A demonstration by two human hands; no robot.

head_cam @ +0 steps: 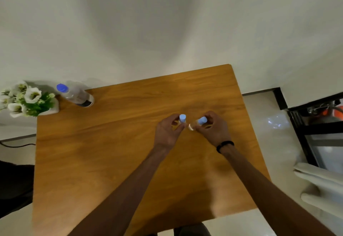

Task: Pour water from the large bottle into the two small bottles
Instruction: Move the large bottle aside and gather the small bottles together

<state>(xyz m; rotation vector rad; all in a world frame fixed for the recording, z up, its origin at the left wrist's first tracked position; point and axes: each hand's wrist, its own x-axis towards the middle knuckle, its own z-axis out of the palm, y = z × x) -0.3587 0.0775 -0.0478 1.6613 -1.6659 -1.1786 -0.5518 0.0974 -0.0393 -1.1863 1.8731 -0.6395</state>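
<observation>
Gripping one blue-capped small bottle (182, 118) in my left hand (169, 131), another, tilted (197, 122), in my right hand (213, 129), large bottle (77, 94) well apart

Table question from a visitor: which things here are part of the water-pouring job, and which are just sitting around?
Part of the job:
- large bottle with blue cap, standing at the far left edge
- small bottle held upright by the left hand
- tilted small bottle held by the right hand

Just sitting around:
- white flowers in a pot
- black wristband
- wooden table

table (111, 152) orange-brown woodgrain | small bottle caps (182, 118) light blue | wristband (225, 145) black
</observation>
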